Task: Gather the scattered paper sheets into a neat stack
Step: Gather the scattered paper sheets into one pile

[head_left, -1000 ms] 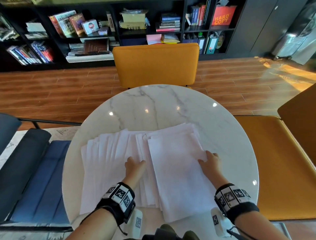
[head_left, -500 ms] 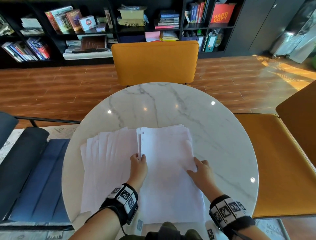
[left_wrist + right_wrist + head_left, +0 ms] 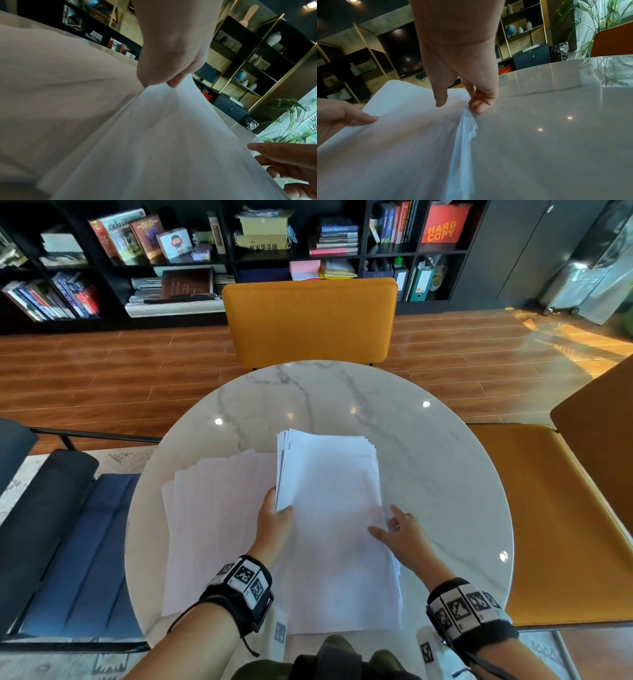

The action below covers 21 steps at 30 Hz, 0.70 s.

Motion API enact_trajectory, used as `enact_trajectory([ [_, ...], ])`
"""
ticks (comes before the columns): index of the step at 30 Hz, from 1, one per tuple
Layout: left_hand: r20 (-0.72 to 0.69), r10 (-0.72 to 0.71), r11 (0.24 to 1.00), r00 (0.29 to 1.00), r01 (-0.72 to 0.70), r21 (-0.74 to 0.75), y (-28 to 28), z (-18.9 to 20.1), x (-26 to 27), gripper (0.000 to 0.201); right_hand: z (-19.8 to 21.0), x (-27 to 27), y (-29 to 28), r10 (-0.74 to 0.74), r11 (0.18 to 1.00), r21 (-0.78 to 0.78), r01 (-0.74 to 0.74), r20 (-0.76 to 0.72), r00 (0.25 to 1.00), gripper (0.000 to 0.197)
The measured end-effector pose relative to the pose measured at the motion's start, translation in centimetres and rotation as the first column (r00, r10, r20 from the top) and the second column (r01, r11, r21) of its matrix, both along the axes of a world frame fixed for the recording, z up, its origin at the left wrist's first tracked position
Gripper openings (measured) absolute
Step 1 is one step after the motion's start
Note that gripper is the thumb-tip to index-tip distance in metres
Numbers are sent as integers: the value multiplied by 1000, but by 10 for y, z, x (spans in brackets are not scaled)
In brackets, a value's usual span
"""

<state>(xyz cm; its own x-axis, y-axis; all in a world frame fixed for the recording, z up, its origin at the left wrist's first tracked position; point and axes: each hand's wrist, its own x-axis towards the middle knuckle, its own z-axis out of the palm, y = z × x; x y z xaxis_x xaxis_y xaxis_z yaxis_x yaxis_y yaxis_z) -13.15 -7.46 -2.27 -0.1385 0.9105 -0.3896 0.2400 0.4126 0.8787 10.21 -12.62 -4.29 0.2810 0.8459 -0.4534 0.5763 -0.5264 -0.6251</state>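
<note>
A thick stack of white paper sheets lies on the round marble table, its edges still slightly fanned at the far end. My left hand pinches the stack's left edge, thumb on top; the left wrist view shows that pinch close up. My right hand holds the right edge, thumb resting on the top sheet and fingers curled against the side. To the left, a second group of fanned sheets lies flat, partly under the stack.
An orange chair stands at the table's far side and another orange chair at the right. A dark blue seat is at the left. Bookshelves line the back wall. Bare marble shows beyond and right of the papers.
The right-hand sheets have been squeezed from a wide fan into a narrower stack. My right hand moved left along its edge, and my left hand moved up to pinch its left edge.
</note>
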Motion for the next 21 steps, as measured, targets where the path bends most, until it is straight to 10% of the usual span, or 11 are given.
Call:
enact_trajectory([
  [13,170,-34,994,985,51,-100,7,10,-25,42,15,-27,-1,-216,954,95,285,-441,871,20],
  [21,-248,108,981,963,-143,-128,2,-8,-86,37,-1,-55,-11,-317,940,34,340,-285,904,50],
])
